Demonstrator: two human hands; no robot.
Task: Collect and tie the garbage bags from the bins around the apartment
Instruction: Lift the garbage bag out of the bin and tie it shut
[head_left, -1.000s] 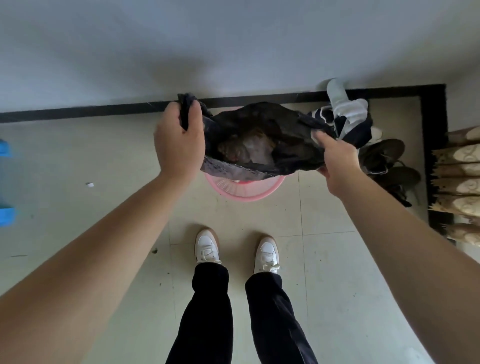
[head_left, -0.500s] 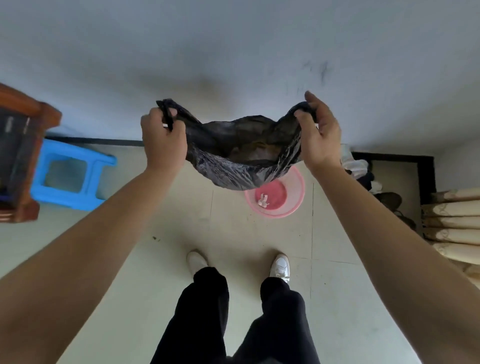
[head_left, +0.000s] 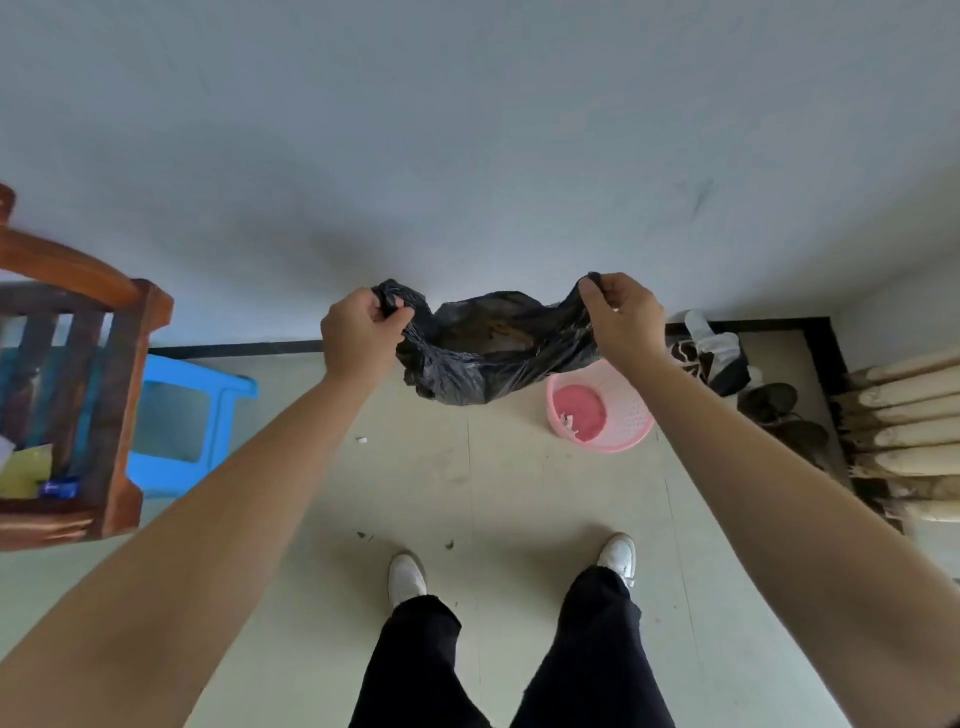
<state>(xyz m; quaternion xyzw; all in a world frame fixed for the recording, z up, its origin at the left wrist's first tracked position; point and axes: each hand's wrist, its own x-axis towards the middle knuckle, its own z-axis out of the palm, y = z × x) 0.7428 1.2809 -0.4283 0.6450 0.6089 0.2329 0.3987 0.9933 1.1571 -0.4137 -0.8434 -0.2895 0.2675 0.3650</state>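
Beside the blue stool (head_left: 182, 415), the left hand (head_left: 358, 338) is clenched on one bunched handle of the black garbage bag (head_left: 488, 353). The bag hangs open in the air, lifted clear of the pink bin (head_left: 618, 415), probably so its handles can be tied. The right hand (head_left: 623, 317) pinches the opposite handle. Scraps, hard to identify, lie in the bin.

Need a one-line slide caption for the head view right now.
Both hands, left and right, hold the black garbage bag open by its top corners above the pink bin.
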